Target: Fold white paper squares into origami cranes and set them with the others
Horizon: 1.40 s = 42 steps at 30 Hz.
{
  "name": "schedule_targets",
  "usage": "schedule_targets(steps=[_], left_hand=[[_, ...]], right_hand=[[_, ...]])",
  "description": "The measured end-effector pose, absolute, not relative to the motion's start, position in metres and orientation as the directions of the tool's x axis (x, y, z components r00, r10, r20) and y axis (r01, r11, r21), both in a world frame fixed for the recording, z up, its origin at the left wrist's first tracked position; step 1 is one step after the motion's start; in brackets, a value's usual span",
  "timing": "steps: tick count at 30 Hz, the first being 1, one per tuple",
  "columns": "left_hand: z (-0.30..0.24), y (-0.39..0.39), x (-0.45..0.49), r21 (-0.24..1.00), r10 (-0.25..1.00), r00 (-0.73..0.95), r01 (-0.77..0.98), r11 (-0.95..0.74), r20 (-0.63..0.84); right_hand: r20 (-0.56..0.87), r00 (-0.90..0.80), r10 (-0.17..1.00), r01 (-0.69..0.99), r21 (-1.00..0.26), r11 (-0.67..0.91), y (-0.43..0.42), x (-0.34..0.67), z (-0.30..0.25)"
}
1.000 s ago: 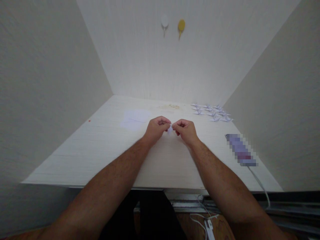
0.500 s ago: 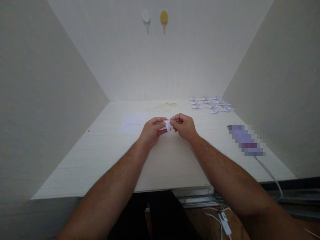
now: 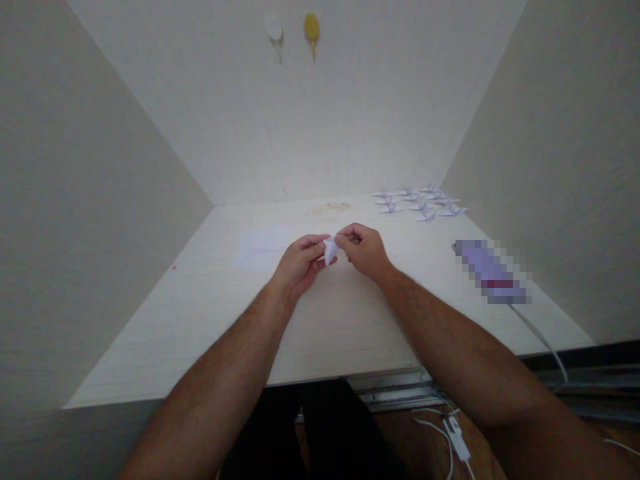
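A small piece of folded white paper (image 3: 329, 251) is held up above the table between my two hands. My left hand (image 3: 301, 261) grips its left side, thumb in front and the other fingers behind and below. The thumb and forefinger of my right hand (image 3: 364, 248) pinch its upper right corner. The paper has a pointed lower end and a crease down its front; its back is hidden by my fingers. To the left of my left hand, white paper sheets (image 3: 263, 245) lie flat on the table.
Several folded paper cranes (image 3: 425, 203) stand at the back right of the white table (image 3: 200, 333). A blurred-out device (image 3: 487, 272) with a white cable (image 3: 540, 337) lies at the right. Two hooks, one white (image 3: 274, 28) and one yellow (image 3: 311, 27), are on the back wall. A power strip (image 3: 456, 437) lies below.
My view has shifted and tilted slightly. The folded paper is turned between my fingers and shows more of its front face; both hands keep their hold.
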State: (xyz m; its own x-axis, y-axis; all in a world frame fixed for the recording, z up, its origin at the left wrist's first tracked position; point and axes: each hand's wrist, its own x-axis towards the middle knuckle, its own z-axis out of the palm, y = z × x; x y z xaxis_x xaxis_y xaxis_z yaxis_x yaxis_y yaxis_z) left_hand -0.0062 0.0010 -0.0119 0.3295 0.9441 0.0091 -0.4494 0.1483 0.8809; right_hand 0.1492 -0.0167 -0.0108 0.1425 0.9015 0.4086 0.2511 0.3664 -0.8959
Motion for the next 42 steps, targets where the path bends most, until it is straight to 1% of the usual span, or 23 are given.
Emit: schedule_targets(steps=[3,6,9,11,15,17,23,27,34,38,42], left_hand=[[-0.0119,0.0018,-0.0061,0.882,0.95,0.313,-0.447,0.148,0.0],[-0.0123,0.0035,-0.0065,0.876,0.964,0.267,-0.464,0.133,-0.005],[-0.0121,0.0041,-0.0068,0.87,0.967,0.256,-0.475,0.132,-0.007],[-0.0118,0.0038,-0.0067,0.871,0.967,0.253,-0.472,0.136,-0.014],[-0.012,0.0036,-0.0058,0.877,0.972,0.235,-0.465,0.122,-0.01],[-0.0126,0.004,-0.0055,0.879,0.972,0.237,-0.463,0.114,-0.001],[-0.0139,0.0042,-0.005,0.882,0.969,0.246,-0.461,0.099,0.02],[-0.0135,0.0036,-0.0048,0.883,0.969,0.247,-0.459,0.098,0.021],[-0.0109,0.0027,-0.0042,0.882,0.967,0.257,-0.457,0.114,0.008],[-0.0118,0.0024,-0.0044,0.88,0.96,0.28,-0.458,0.128,0.006],[-0.0162,0.0044,-0.0045,0.88,0.957,0.289,-0.459,0.12,0.021]], right_hand=[[0.456,0.201,0.867,0.291,-0.873,0.392,-0.0173,0.1469,-0.0121],[0.542,0.129,0.83,0.374,-0.802,0.466,-0.0193,0.1459,-0.0137],[0.61,0.05,0.791,0.448,-0.722,0.528,-0.0203,0.1462,-0.0154],[0.611,0.027,0.791,0.47,-0.706,0.529,-0.0205,0.1465,-0.016],[0.546,0.025,0.837,0.451,-0.754,0.478,-0.0211,0.1466,-0.0148],[0.536,0.036,0.844,0.464,-0.757,0.461,-0.0212,0.1468,-0.0139],[0.591,0.037,0.806,0.561,-0.68,0.473,-0.0191,0.148,-0.0142],[0.565,0.049,0.824,0.505,-0.726,0.467,-0.0181,0.1483,-0.0153],[0.484,0.008,0.875,0.3,-0.836,0.46,-0.0178,0.1476,-0.0153],[0.482,-0.007,0.876,0.267,-0.843,0.466,-0.0186,0.1468,-0.0148],[0.462,0.001,0.887,0.273,-0.853,0.444,-0.0188,0.1472,-0.0151]])
